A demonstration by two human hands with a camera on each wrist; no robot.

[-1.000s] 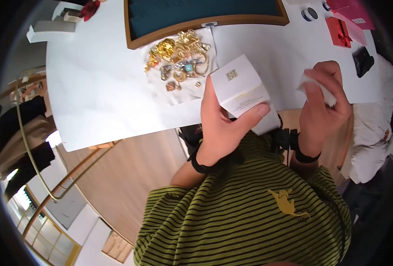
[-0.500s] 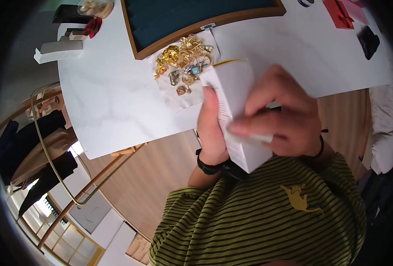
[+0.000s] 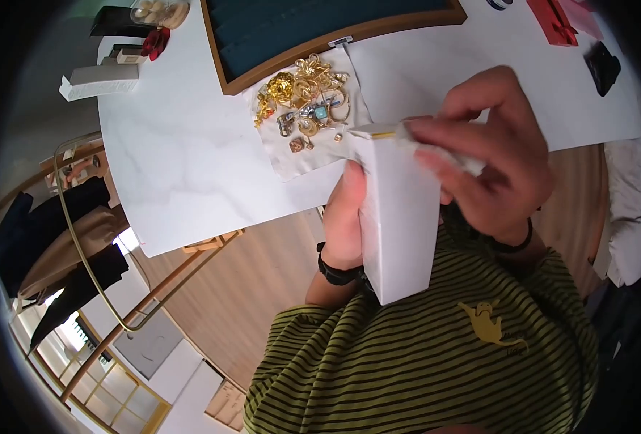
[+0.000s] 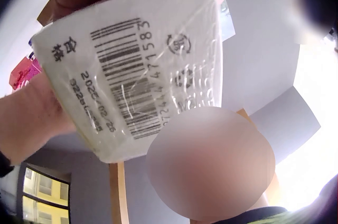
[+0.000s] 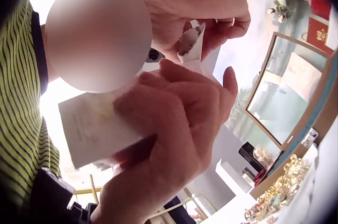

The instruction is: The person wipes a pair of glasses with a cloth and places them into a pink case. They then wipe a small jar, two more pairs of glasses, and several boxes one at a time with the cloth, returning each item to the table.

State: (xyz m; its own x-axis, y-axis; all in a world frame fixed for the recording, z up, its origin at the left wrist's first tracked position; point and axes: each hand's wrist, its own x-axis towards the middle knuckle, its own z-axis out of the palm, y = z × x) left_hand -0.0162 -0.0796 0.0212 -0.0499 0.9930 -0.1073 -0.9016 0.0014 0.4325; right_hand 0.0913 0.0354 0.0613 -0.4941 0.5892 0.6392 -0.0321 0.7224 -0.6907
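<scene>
My left hand [image 3: 345, 217] grips a tall white paperboard box [image 3: 400, 224] upright above my lap, thumb along its left side. In the left wrist view the box's barcoded end [image 4: 124, 76] faces the camera under clear film. My right hand [image 3: 505, 163] pinches a crumpled white tissue [image 3: 466, 160] between thumb and fingers, right at the box's upper end. In the right wrist view the left hand's fingers wrap the box from below, and the tissue sticks out of the right hand above. Gold jewellery [image 3: 309, 90] lies on a white cloth [image 3: 291, 165] beyond the left hand.
A wooden case [image 3: 407, 30] lined in dark green stands at the table's far side. Another white box [image 3: 99, 81] and a red flower [image 3: 155, 43] lie far left. A red gift box [image 3: 552, 22] and a black pouch [image 3: 601, 69] sit far right.
The box has turned from its printed face to a plain side. My right hand has come in from the right with the tissue, then moved up along the box to its upper end.
</scene>
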